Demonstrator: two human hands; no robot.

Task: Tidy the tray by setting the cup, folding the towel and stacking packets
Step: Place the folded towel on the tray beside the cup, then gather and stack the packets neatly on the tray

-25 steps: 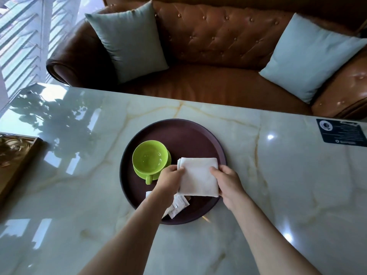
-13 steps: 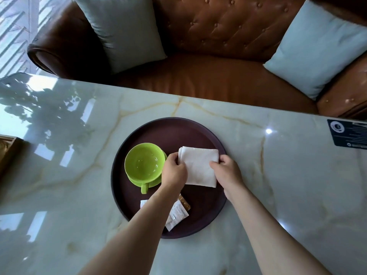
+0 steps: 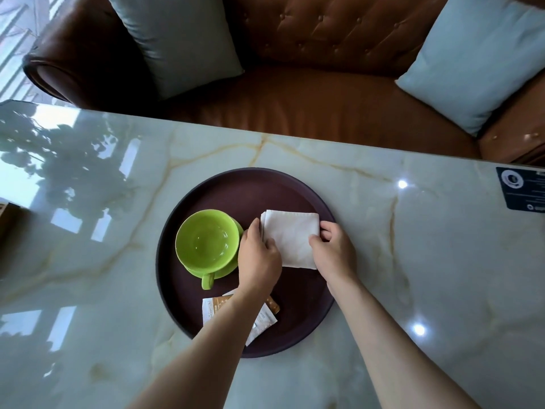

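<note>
A round dark brown tray (image 3: 236,184) lies on the marble table. On its left side a green cup (image 3: 206,242) stands upright on a green saucer, handle toward me. A white towel (image 3: 290,231), folded to a small rectangle, lies flat on the tray's right half. My left hand (image 3: 258,258) pinches its left edge and my right hand (image 3: 333,250) holds its right edge. White and brown packets (image 3: 213,308) lie overlapping at the tray's near side, partly hidden under my left forearm.
The glossy marble table (image 3: 427,276) has a dark sticker (image 3: 520,187) at its right edge and a wooden box (image 3: 7,214) at the far left. Behind the table stands a brown leather sofa (image 3: 324,93) with two pale blue cushions.
Both hands carried the folded towel a little away from me across the tray and it now rests flatter. The camera tilted down and nearer. Cup and packets stayed put.
</note>
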